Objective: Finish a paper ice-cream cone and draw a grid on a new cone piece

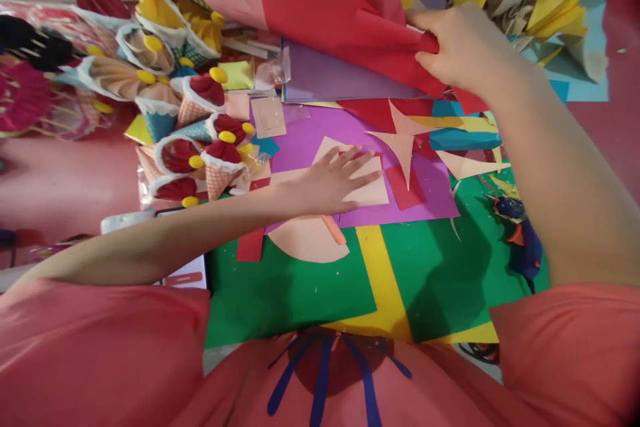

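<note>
My left hand [327, 180] lies flat with fingers spread on a cream piece of paper [373, 190], over a large purple sheet [300, 127]. Just below it are a rounded peach paper piece [307, 240] and a small orange strip [334, 229]. At the back, my right hand [455, 47] grips the edge of a large red paper sheet [320, 7], which is lifted and folded above a stack of lilac sheets [340, 73]. Pointed peach offcuts [403, 140] and a red paper piece [405, 187] lie between my hands.
Several paper cones with white rims and yellow balls [183, 107] crowd the left. A phone-like device [185, 273] sits by my left forearm. Green paper [450, 247] with yellow strips [380, 267] covers the front. Yellow and cream crumpled paper [555, 13] stands at the back right.
</note>
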The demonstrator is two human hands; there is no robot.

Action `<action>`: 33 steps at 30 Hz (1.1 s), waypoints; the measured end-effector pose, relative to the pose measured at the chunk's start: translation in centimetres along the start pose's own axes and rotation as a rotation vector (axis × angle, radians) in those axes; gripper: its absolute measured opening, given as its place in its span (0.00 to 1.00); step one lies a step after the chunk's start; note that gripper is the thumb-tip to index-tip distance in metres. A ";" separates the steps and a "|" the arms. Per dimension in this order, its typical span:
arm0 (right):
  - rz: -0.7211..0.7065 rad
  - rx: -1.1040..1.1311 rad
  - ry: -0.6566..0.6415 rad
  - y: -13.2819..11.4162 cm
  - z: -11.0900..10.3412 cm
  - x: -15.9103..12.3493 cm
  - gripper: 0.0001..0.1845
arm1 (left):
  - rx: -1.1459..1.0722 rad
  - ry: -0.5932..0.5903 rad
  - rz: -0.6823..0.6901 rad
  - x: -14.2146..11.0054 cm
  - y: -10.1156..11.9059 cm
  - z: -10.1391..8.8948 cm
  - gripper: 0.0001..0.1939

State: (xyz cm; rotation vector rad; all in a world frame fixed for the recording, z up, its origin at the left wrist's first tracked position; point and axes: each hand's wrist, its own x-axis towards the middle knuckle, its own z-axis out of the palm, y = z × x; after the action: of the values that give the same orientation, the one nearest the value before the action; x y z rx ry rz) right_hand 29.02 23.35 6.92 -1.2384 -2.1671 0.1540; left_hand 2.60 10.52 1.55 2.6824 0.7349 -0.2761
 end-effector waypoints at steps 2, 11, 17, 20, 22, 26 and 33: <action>0.022 -0.040 -0.062 0.0 -0.1 0.4 0.23 | 0.032 0.053 0.045 -0.6 0.3 0.1 0.31; 0.138 -0.395 -0.451 -4.2 -0.7 0.3 0.24 | 0.015 0.030 0.102 -2.0 -0.2 -0.8 0.25; 0.223 -0.425 -0.498 -5.3 0.5 -0.6 0.29 | -0.022 -0.092 0.113 -3.7 2.9 0.1 0.27; 0.218 -0.406 -0.543 -7.2 2.0 -2.9 0.38 | 0.013 -0.037 0.076 -3.7 2.9 0.4 0.27; 0.136 -0.382 -0.503 -8.8 3.0 -5.2 0.38 | 0.017 0.015 0.081 -3.6 2.7 0.1 0.26; -0.015 -0.226 -0.466 -12.0 3.1 -9.3 0.29 | 0.002 0.045 0.093 -4.1 3.0 -1.2 0.22; 0.114 -0.022 -0.078 -13.2 -1.1 -10.2 0.19 | -0.111 0.153 -0.112 -8.2 4.4 -2.3 0.18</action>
State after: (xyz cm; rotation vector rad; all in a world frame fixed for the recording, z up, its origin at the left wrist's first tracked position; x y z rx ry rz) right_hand 23.58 7.54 8.23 -1.3903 -2.1700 0.2296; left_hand -1.85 4.11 7.17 2.5821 0.9200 -0.0557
